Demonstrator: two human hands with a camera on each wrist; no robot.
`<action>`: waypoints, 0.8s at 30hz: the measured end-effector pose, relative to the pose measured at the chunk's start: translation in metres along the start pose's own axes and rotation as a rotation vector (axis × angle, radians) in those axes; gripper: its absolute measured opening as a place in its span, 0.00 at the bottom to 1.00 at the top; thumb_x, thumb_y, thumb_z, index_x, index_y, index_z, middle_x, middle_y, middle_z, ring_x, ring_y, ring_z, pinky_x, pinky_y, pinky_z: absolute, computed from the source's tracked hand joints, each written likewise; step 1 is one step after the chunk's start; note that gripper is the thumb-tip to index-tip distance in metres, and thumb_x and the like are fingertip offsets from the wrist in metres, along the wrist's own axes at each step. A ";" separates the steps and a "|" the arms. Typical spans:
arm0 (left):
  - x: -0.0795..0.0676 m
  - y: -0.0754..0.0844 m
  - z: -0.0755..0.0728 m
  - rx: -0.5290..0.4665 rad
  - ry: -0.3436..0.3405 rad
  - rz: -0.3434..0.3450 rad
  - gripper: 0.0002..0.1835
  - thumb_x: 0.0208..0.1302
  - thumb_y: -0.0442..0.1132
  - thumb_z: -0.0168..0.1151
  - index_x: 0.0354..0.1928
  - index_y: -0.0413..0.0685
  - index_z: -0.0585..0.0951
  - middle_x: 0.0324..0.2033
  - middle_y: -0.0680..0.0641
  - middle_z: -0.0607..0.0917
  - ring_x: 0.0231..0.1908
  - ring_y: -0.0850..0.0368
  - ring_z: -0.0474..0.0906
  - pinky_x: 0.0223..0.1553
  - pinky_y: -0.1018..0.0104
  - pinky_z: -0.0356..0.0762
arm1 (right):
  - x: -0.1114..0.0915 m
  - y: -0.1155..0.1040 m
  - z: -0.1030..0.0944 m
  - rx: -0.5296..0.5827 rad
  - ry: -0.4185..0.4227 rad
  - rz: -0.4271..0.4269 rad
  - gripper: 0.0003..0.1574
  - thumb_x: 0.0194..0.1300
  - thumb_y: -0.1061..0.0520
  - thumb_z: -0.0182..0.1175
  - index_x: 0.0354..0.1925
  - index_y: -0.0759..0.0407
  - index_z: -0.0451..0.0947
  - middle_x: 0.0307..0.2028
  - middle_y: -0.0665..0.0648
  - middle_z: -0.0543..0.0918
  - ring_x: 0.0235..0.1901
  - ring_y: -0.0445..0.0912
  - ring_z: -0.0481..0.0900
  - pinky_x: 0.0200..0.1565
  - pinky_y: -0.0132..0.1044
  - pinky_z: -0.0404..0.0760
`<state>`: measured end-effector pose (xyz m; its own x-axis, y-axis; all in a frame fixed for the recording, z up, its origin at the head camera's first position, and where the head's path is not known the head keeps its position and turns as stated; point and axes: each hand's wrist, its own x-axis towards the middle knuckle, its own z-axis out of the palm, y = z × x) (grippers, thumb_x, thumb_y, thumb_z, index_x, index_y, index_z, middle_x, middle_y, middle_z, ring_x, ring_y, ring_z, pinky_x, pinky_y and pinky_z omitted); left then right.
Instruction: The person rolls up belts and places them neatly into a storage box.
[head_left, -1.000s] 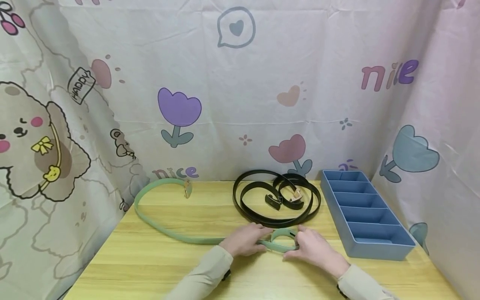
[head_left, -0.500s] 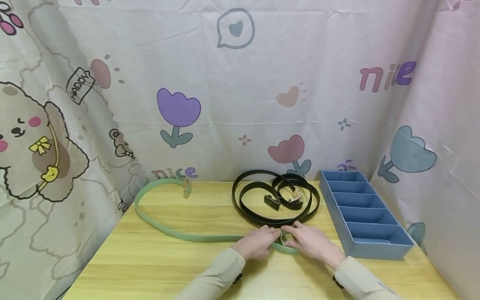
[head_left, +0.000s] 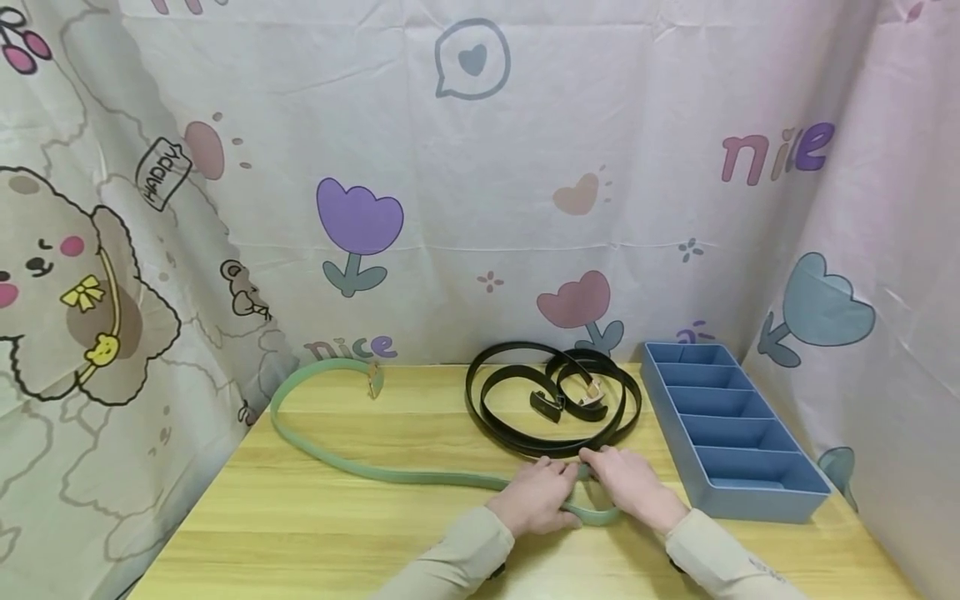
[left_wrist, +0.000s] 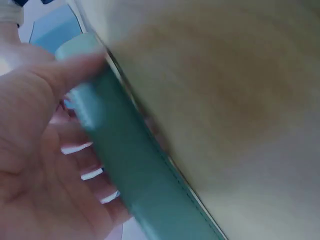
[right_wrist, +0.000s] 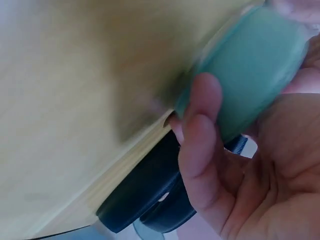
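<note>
A pale green belt (head_left: 420, 477) stands on edge on the table, its far end curving up to a buckle (head_left: 376, 380) at the back left. Its near end loops back between both hands. My left hand (head_left: 534, 497) pinches the strap, thumb on one face and fingers behind it, as the left wrist view shows with the belt (left_wrist: 135, 150) up close. My right hand (head_left: 630, 486) grips the curved end of the belt (right_wrist: 255, 65) with curled fingers. Parts of the loop are hidden under the fingers.
Just beyond my hands lie two coiled black belts (head_left: 517, 442), one with a dark buckle (head_left: 546, 406), the other with a light metal buckle (head_left: 592, 392). A blue divided box (head_left: 761, 504) stands at the right. Printed curtains (head_left: 465, 167) surround the wooden table (head_left: 300, 525).
Both hands have shifted, the left one steadily to the right along the green belt. The loop has been re-gripped and its near curve now sits lower and further right. Buckle, black belts and box stay put.
</note>
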<state>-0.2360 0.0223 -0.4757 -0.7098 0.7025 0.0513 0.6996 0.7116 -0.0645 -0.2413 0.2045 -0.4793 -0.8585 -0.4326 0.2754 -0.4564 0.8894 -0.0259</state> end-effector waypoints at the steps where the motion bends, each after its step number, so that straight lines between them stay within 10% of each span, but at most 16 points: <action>1: 0.000 0.001 0.000 -0.002 0.008 -0.001 0.41 0.56 0.64 0.66 0.67 0.51 0.69 0.58 0.52 0.80 0.53 0.55 0.77 0.51 0.63 0.77 | 0.000 0.002 0.000 -0.002 -0.004 -0.002 0.10 0.57 0.65 0.65 0.32 0.52 0.75 0.24 0.53 0.78 0.23 0.50 0.77 0.20 0.44 0.72; 10: 0.006 -0.002 0.004 -0.077 0.082 0.079 0.37 0.57 0.40 0.70 0.68 0.59 0.67 0.58 0.51 0.81 0.55 0.57 0.78 0.62 0.60 0.72 | -0.001 0.021 -0.010 0.083 -0.049 -0.102 0.24 0.52 0.75 0.59 0.44 0.54 0.81 0.36 0.55 0.85 0.34 0.51 0.83 0.36 0.46 0.82; 15: 0.011 -0.001 0.003 -0.070 0.107 0.123 0.27 0.59 0.46 0.69 0.61 0.62 0.75 0.48 0.55 0.84 0.43 0.62 0.78 0.47 0.70 0.74 | -0.004 0.027 -0.011 0.216 -0.087 -0.005 0.28 0.45 0.80 0.52 0.35 0.51 0.80 0.33 0.53 0.80 0.30 0.44 0.77 0.29 0.37 0.78; 20: 0.017 0.001 0.002 -0.075 0.129 0.132 0.14 0.57 0.36 0.68 0.44 0.63 0.84 0.37 0.55 0.84 0.36 0.62 0.76 0.38 0.74 0.72 | -0.006 0.030 -0.019 0.491 -0.249 0.090 0.27 0.49 0.80 0.41 0.37 0.60 0.79 0.28 0.58 0.78 0.16 0.39 0.74 0.14 0.31 0.73; 24: 0.019 -0.001 0.002 -0.110 0.088 0.068 0.14 0.54 0.32 0.68 0.40 0.60 0.85 0.36 0.55 0.82 0.38 0.60 0.77 0.40 0.71 0.75 | -0.012 0.038 -0.031 0.538 -0.357 -0.003 0.30 0.47 0.79 0.49 0.51 0.70 0.75 0.37 0.64 0.82 0.23 0.45 0.81 0.24 0.38 0.81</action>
<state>-0.2509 0.0350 -0.4763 -0.6540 0.7437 0.1383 0.7539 0.6559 0.0380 -0.2411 0.2477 -0.4535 -0.8394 -0.5404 -0.0583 -0.4331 0.7297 -0.5291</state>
